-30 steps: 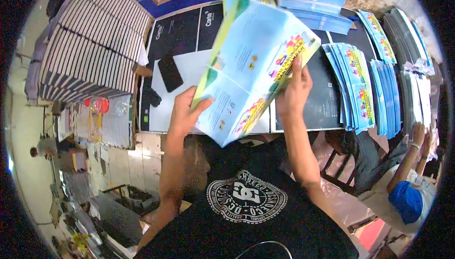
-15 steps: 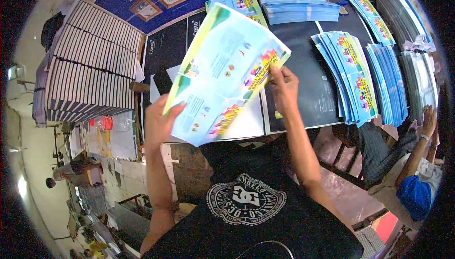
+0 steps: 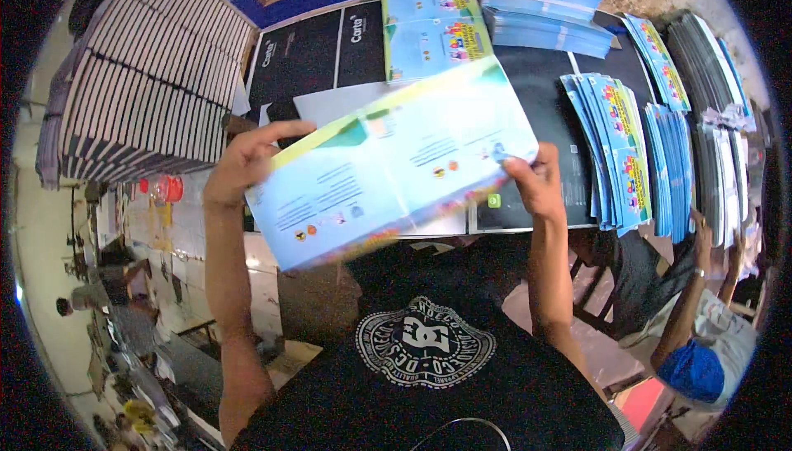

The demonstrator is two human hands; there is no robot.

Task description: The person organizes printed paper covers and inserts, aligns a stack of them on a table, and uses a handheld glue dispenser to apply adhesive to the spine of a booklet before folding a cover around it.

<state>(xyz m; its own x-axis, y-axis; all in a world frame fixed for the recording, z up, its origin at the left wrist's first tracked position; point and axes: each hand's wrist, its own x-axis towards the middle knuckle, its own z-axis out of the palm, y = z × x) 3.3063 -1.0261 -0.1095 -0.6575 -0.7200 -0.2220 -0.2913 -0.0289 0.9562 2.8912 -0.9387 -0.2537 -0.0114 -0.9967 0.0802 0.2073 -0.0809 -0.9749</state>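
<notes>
A glossy light-blue printed sheet (image 3: 396,166) with a yellow edge and green corner shapes is stretched between my two hands, tilted above the table. My left hand (image 3: 243,166) closes on its left end. At the right end, my right hand (image 3: 536,183) pinches it with the thumb on top. Partly beneath the sheet lies white paper (image 3: 338,105). Just beyond it, a matching colourful printed sheet or pile (image 3: 431,29) rests on the black tabletop (image 3: 536,92).
Tall strapped stacks of bound blocks (image 3: 153,80) stand at the left. Fanned printed sheets (image 3: 610,150) and further bundles (image 3: 670,166) line the right side. Blue stacks (image 3: 540,6) sit at the back. Another person's arm (image 3: 689,294) reaches in at far right, beside grey stacks (image 3: 718,179).
The sheet has turned from steeply slanted to nearly lengthwise across me. My left hand moved left and up, and my right hand moved right and down. The view shifted slightly.
</notes>
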